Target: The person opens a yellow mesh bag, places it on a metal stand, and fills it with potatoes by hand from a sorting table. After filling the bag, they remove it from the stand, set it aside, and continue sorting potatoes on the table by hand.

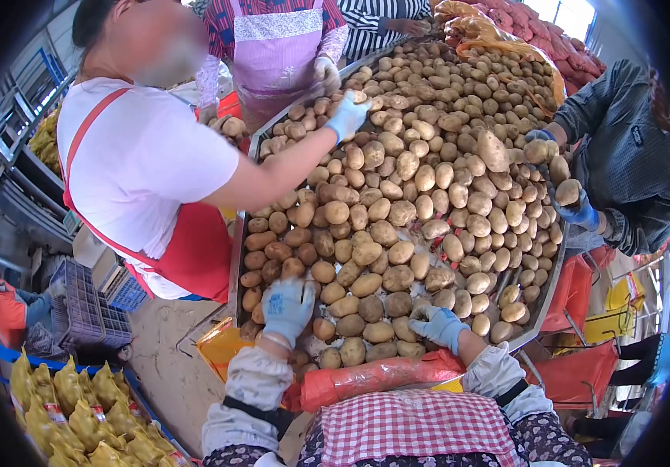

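Note:
A broad metal-rimmed sorting table is heaped with brown potatoes (378, 257). My left hand (288, 310), in a pale blue glove, lies over the potatoes at the near left edge, its fingers stretched forward. What is beneath its palm is hidden. On the near right, my right hand (439, 325), gloved the same way, reaches in with its fingers apart, touching or just above the potatoes there. No potato is visibly gripped in either hand. A rolled red plastic sheet (381, 379) covers the table's near edge between my forearms.
A person in a red apron (202, 249) reaches across from the left. Another in a purple apron (279, 66) stands behind. At the right, a person in a dark jacket (631, 156) handles potatoes. Red bags (572, 292) hang at the right; filled yellow sacks (89, 409) stand lower left.

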`<control>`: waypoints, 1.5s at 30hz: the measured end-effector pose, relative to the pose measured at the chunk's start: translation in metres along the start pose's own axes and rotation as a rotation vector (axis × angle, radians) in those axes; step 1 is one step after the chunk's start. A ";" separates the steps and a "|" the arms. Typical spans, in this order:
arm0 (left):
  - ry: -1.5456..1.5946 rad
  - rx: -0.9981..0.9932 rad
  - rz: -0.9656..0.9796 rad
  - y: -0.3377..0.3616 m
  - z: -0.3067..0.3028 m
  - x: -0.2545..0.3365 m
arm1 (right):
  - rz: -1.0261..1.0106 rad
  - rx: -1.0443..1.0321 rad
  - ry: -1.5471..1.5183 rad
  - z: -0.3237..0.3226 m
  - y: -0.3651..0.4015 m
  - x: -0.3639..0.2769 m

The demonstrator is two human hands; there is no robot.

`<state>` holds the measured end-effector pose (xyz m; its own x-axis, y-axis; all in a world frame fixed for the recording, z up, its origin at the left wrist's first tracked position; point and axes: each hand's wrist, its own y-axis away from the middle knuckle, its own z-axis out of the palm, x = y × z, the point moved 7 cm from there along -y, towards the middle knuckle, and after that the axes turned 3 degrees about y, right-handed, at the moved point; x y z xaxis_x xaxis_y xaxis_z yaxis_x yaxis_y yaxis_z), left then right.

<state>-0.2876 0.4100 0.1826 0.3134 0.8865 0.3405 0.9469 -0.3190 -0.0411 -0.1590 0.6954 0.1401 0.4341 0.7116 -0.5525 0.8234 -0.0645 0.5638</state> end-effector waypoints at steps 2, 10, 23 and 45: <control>0.048 0.260 0.124 -0.026 0.004 0.001 | -0.008 -0.001 -0.014 0.000 -0.001 0.000; -0.076 0.082 0.095 -0.051 0.052 -0.021 | 0.067 -0.104 -0.174 -0.004 -0.001 -0.004; -0.110 -0.307 -0.017 -0.077 0.042 -0.027 | 0.046 -0.097 -0.167 -0.002 -0.013 0.005; 1.928 -0.325 -0.144 -0.092 0.039 -0.016 | 0.049 -0.073 -0.134 0.002 -0.012 0.017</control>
<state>-0.3771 0.4385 0.1443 -0.4488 -0.5093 0.7343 0.8366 -0.5283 0.1449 -0.1609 0.7070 0.1231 0.5217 0.6088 -0.5977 0.7735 -0.0421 0.6324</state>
